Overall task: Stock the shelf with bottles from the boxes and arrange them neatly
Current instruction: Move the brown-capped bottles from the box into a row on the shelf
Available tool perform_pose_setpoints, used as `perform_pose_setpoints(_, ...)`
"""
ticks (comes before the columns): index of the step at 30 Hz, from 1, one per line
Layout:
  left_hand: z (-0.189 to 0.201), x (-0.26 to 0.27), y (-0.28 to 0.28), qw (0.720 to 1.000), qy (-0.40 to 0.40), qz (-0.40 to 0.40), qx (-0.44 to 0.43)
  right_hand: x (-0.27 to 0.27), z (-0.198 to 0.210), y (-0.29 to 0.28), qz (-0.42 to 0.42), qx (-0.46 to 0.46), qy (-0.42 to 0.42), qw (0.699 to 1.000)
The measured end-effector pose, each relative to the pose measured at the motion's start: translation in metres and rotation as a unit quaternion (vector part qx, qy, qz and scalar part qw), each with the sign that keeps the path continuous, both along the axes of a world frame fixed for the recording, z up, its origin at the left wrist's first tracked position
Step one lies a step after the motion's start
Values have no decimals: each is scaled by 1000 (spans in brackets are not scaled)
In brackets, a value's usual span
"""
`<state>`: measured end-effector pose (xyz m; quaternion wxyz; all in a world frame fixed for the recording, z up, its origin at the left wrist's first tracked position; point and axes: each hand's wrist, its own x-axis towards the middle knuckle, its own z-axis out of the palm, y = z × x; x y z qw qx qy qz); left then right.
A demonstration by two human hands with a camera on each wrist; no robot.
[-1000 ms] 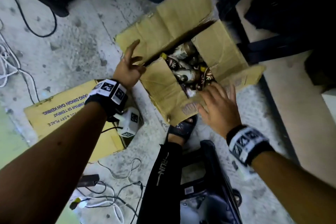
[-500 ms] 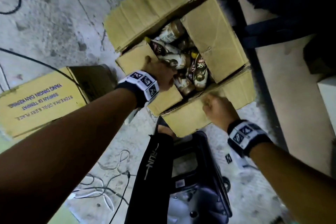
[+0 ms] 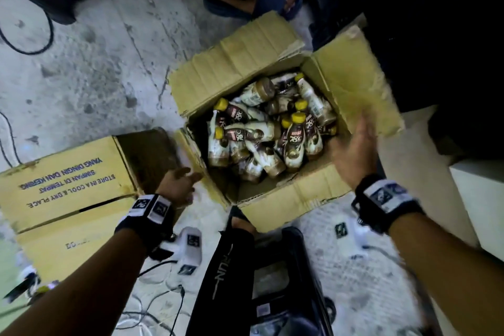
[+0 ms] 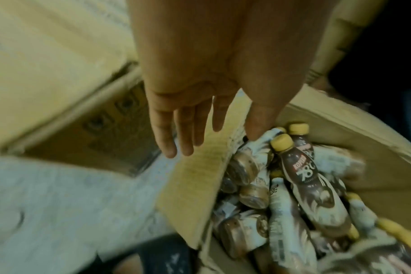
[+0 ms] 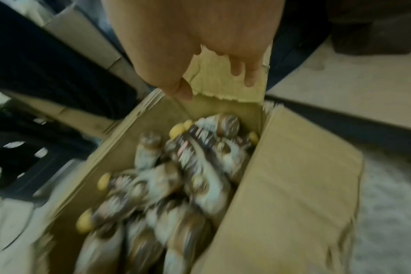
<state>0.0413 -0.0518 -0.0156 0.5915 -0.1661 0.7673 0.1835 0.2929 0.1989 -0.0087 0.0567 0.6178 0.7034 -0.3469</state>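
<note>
Bottles (image 3: pixel 296 139) with yellow caps and brown-and-white labels lie jumbled in the open brown cardboard box (image 3: pixel 283 199) on the grey concrete floor (image 3: pixel 90 84), all four flaps spread wide. Left hand (image 3: pixel 178 185) hovers just outside the box's left wall, fingers (image 4: pixel 163 135) straight and relaxed, holding nothing. Right hand (image 3: pixel 354 153) hangs over the box's right side beside the right flap, fingers (image 5: pixel 250 74) loosely spread, also holding nothing. Just to the left sits a second yellow cardboard carton (image 3: pixel 62 185) with printed storage text.
</note>
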Motion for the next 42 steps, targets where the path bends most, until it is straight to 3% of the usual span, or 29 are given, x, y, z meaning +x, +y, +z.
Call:
perform_pose_setpoints(4,-35,19,33,997,29,64,-12,0,-33,78,48,17,-115,992)
perform_pose_setpoints(8,-73,13,38,993,89,53,-56,-24,-60,92,130,-60,-215,966)
perform_pose_setpoints(12,-66,6,36,996,6,88,-15,-44,-68,84,200,22,-315,927)
perform_pose_setpoints(14,-62,4,31,999,-12,48,12,-43,-71,82,248,26,-329,911)
perform_pose_setpoints(17,-61,-2,24,998,42,-46,9,-40,-59,76,295,22,-282,913)
perform_pose_setpoints(19,-58,-4,22,990,84,-109,-15,-43,-46,66,284,34,-278,917)
perform_pose_setpoints(24,-69,-25,-6,987,88,-135,-9,-23,1,39,197,28,-222,954)
perform_pose_setpoints(30,-5,-12,31,964,65,-258,-1,77,62,-20,56,-64,-177,980)
perform_pose_setpoints(33,4,0,66,923,54,-380,33,139,75,-62,-58,-108,-177,977)
perform_pose_setpoints(34,11,12,82,896,60,-437,50,161,76,-77,-96,-118,-174,973)
perform_pose_setpoints(38,38,92,143,736,77,-665,106,253,70,-140,-235,-166,-162,944)
perform_pose_setpoints(42,19,180,181,644,49,-750,143,328,70,-199,-330,-192,-155,911)
